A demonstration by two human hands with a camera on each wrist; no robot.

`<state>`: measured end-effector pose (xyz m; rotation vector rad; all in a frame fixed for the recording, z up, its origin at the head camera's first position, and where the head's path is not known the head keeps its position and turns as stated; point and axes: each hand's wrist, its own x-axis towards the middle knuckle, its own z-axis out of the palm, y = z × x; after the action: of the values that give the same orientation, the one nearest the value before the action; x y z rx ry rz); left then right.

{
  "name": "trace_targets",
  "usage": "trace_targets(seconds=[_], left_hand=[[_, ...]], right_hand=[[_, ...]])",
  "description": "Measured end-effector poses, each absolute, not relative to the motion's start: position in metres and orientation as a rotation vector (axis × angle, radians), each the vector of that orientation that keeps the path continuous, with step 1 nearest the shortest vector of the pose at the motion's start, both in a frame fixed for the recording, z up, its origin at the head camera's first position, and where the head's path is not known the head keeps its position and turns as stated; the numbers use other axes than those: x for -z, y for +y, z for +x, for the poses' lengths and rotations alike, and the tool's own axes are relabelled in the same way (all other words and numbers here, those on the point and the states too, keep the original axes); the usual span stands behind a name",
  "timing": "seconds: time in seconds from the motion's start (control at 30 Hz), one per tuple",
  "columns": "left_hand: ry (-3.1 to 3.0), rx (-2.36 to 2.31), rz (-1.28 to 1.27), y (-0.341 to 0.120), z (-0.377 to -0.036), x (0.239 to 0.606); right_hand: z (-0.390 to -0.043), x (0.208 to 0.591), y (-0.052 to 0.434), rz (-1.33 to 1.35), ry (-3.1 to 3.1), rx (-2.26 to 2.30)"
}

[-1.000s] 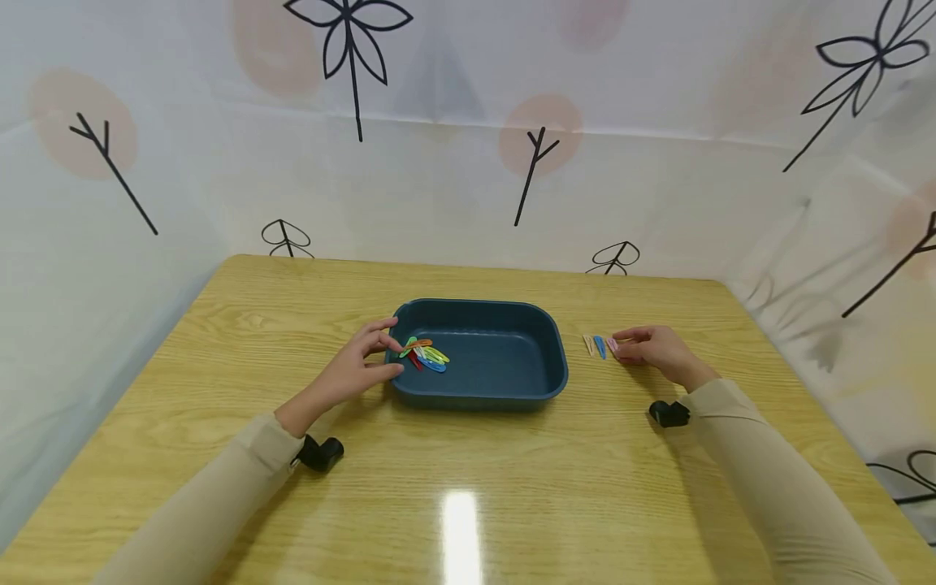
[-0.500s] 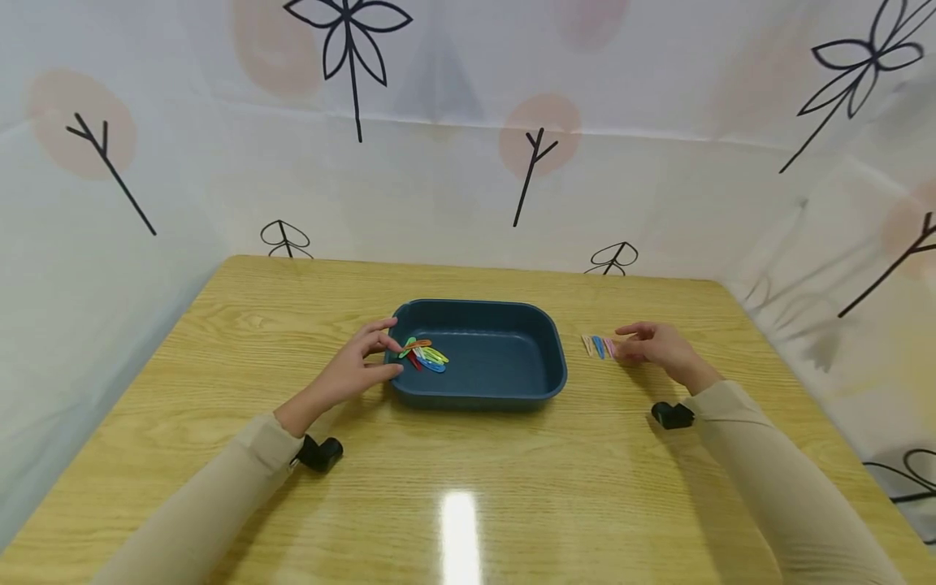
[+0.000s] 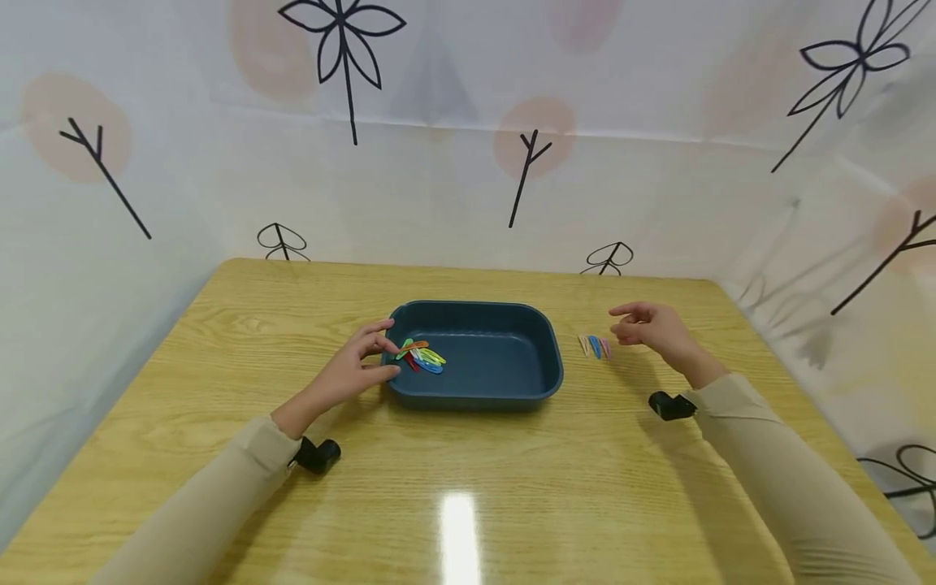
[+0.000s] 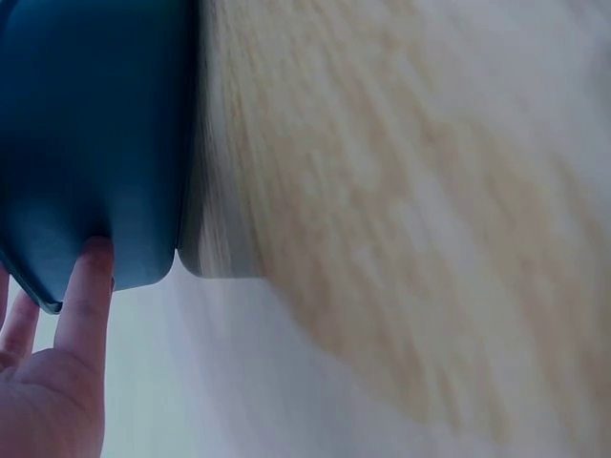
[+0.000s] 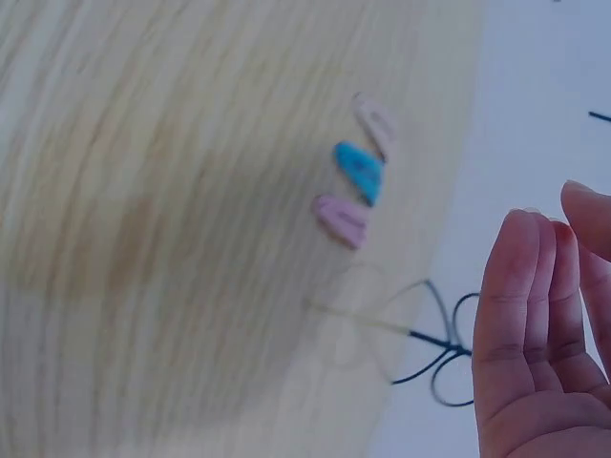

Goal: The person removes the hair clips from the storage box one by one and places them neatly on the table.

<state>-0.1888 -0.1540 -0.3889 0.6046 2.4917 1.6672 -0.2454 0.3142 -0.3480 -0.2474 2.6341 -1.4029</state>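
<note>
We note a wooden table [image 3: 468, 471], boxed in on three sides by a pale printed cloth backdrop [image 3: 439, 162].

At the table's centre sits a dark blue tray [image 3: 504, 361]. Inside it, at its 9 o'clock end, lies a loose heap of coloured hair clips [image 3: 420, 356]: orange, green, yellow, red and blue, overlapping one another.

Left hand [image 3: 351, 374]: it rests at the tray's 9 o'clock wall. We see the thumb against the outer wall in the left wrist view, and the fingers curled over the rim, their tips just beside the heap. Whether a fingertip touches a clip we cannot tell.

Right hand [image 3: 651, 331]: it is lifted off the table at 3 o'clock of the tray, holding nothing, fingers loosely bent and close together, thumb apart from them.

On the bare table between the tray and the right hand lie three small clips in a short row: a cream clip [image 3: 583, 344], a blue clip [image 3: 595, 347] and a pink clip [image 3: 606, 348]. They sit just beside one another, at 9 o'clock of the right hand, clear of its fingertips.
</note>
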Motion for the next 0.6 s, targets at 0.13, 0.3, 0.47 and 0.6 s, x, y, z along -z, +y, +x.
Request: trace_targets(seconds=[0.13,0.3,0.47,0.6], left_hand=[[2.496,-1.666,0.604,-0.154,-0.189,0.389],[2.494,-1.673,0.607,-0.153,-0.19,0.39],[2.499,-1.666,0.605,-0.153,-0.189,0.391],[2.496,-1.664,0.595,-0.154,-0.189,0.391]], right_hand=[[-0.245,0.34,0.308,-0.264,2.659,1.365],[-0.246,0.331,0.301,-0.29,2.667,1.339],[-0.245,0.323,0.292,-0.334,2.636,1.369],[-0.245,0.317,0.284,-0.355,2.614,1.388]])
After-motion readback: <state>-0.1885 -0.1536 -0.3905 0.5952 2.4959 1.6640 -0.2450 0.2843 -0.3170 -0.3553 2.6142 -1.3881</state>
